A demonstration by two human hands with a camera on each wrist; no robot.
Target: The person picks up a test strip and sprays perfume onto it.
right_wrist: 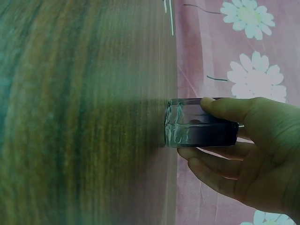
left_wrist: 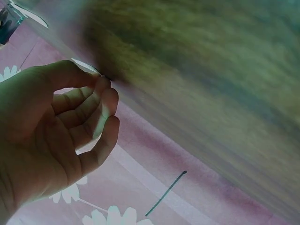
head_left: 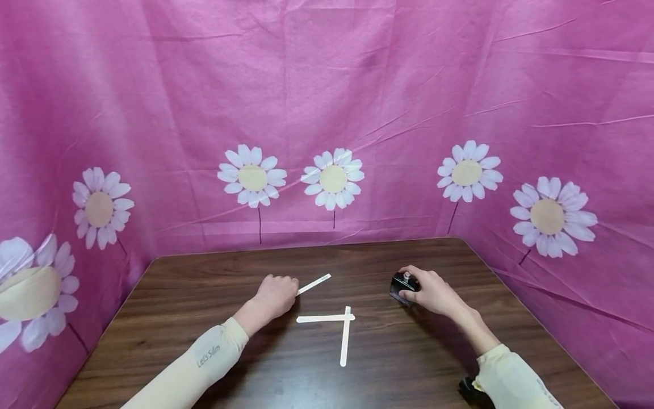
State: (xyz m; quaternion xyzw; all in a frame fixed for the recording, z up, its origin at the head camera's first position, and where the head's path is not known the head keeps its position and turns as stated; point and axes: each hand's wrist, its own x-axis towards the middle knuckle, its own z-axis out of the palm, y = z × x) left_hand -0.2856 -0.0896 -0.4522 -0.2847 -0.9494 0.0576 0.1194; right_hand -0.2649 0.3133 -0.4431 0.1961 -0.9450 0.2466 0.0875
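Observation:
My left hand (head_left: 276,296) pinches the near end of a pale flat stick (head_left: 314,284) at the tabletop; in the left wrist view the thumb and fingertips of that hand (left_wrist: 61,122) meet on the stick's end (left_wrist: 86,64). The fingers and thumb of my right hand (head_left: 434,291) grip a dark glass bottle (head_left: 401,291) with a small nozzle on top. In the right wrist view the bottle (right_wrist: 201,124) sits between thumb and fingers of the hand (right_wrist: 262,154), its clear base at the table surface. Two more sticks (head_left: 319,318) (head_left: 344,346) lie crossed near their ends between the hands.
The brown wooden table (head_left: 214,284) meets a pink cloth with white flowers behind and at both sides. A black object (head_left: 472,392) lies at the lower right, partly under my right sleeve.

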